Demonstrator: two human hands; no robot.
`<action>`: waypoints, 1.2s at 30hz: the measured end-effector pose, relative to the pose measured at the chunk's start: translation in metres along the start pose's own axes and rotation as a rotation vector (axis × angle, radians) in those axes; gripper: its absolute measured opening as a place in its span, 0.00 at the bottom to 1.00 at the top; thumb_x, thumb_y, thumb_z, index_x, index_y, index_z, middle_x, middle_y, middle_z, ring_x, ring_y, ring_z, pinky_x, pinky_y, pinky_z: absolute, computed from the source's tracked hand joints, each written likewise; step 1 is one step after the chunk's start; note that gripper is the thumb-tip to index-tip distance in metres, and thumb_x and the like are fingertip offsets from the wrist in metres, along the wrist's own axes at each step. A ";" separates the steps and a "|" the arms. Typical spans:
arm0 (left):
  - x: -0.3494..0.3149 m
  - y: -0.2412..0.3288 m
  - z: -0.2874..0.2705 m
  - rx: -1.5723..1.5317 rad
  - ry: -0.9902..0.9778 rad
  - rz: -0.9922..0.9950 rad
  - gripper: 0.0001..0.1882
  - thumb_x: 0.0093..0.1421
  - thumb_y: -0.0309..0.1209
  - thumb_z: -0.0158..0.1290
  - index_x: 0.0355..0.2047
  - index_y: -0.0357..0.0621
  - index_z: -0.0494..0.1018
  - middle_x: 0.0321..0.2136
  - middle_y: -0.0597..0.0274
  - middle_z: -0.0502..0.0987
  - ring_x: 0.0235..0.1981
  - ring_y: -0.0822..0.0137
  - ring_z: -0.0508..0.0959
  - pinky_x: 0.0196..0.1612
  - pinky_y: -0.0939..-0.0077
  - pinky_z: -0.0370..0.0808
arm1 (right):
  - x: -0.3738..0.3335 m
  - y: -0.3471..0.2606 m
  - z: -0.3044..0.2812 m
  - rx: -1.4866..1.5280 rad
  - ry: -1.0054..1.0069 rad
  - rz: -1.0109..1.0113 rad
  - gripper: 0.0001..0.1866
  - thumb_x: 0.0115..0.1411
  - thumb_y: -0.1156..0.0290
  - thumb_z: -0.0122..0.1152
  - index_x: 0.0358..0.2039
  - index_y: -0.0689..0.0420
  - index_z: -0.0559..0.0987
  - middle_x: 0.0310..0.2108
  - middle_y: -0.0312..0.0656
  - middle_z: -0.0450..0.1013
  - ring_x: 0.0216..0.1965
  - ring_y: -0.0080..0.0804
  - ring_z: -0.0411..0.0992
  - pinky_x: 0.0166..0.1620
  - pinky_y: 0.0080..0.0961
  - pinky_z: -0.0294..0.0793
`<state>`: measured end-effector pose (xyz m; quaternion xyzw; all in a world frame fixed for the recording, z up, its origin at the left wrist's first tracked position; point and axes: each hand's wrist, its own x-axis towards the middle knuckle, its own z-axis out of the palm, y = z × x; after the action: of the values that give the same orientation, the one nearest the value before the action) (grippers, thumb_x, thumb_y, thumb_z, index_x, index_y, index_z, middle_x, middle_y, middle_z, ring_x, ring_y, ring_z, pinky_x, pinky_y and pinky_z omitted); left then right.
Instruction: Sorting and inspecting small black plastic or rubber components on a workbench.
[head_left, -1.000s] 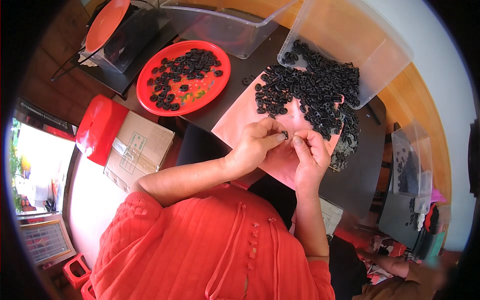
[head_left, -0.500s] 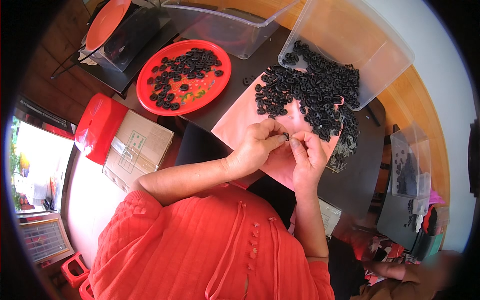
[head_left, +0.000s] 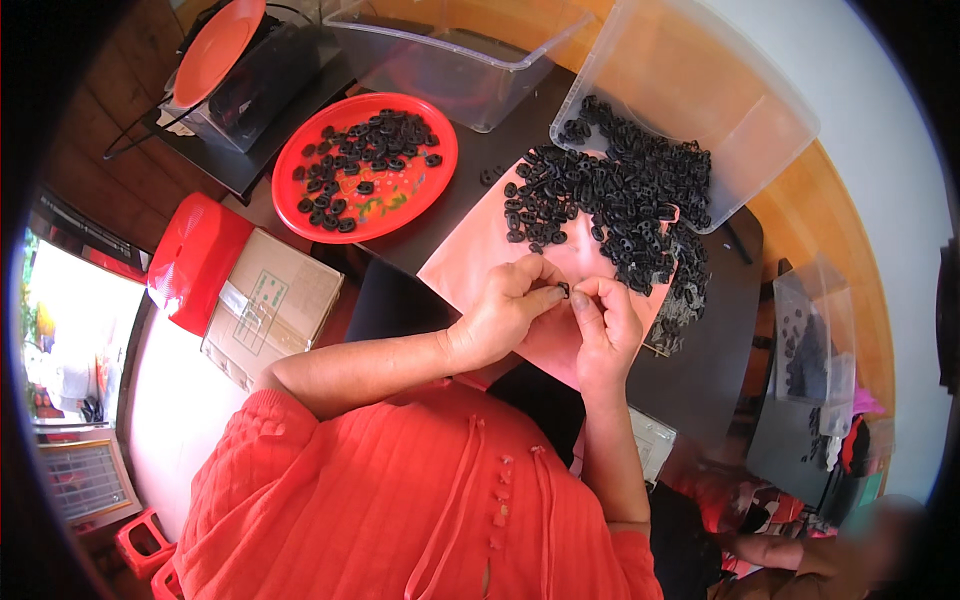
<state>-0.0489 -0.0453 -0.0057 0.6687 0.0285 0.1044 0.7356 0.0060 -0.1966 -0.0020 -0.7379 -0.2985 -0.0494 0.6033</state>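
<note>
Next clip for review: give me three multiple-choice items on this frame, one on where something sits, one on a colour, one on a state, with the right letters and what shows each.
1. Where is the big pile of black pieces?
A. on the pink sheet, spilling from the tipped clear bin
B. inside the cardboard box
C. on the floor

2. What colour is the round tray holding the smaller batch of black pieces?
A. blue
B. red
C. white

3. What are the hands doing?
A. resting flat and apart
B. both gripping the tray
C. left hand and right hand meet, fingertips pinching one small black piece

Answers:
1 A, the heap lies across the sheet at the bin's mouth.
2 B, the tray's rim and base are red.
3 C, the fingers of both hands close on the piece between them.
</note>
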 end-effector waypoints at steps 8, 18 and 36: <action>-0.003 0.005 0.006 -0.003 0.032 -0.054 0.04 0.63 0.21 0.53 0.37 0.32 0.73 0.28 0.61 0.77 0.30 0.74 0.75 0.34 0.78 0.74 | -0.004 0.001 0.008 -0.132 0.028 -0.130 0.04 0.63 0.80 0.59 0.35 0.61 0.73 0.28 0.40 0.71 0.27 0.29 0.70 0.33 0.24 0.71; -0.004 0.011 0.003 -0.035 -0.011 -0.058 0.04 0.64 0.22 0.52 0.37 0.33 0.72 0.27 0.64 0.75 0.28 0.76 0.73 0.31 0.80 0.73 | -0.002 -0.014 -0.007 -0.195 0.096 -0.139 0.05 0.63 0.81 0.60 0.39 0.63 0.77 0.33 0.40 0.75 0.30 0.27 0.72 0.35 0.21 0.72; -0.001 0.002 -0.010 0.207 -0.116 0.085 0.04 0.60 0.23 0.55 0.34 0.33 0.74 0.28 0.54 0.79 0.30 0.67 0.78 0.35 0.72 0.75 | -0.011 -0.010 -0.001 -0.231 -0.036 -0.163 0.04 0.61 0.82 0.59 0.34 0.62 0.73 0.28 0.43 0.71 0.25 0.36 0.71 0.30 0.28 0.71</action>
<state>-0.0518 -0.0357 -0.0048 0.7466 -0.0316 0.0933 0.6579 -0.0079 -0.2003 0.0021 -0.7764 -0.3606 -0.1190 0.5029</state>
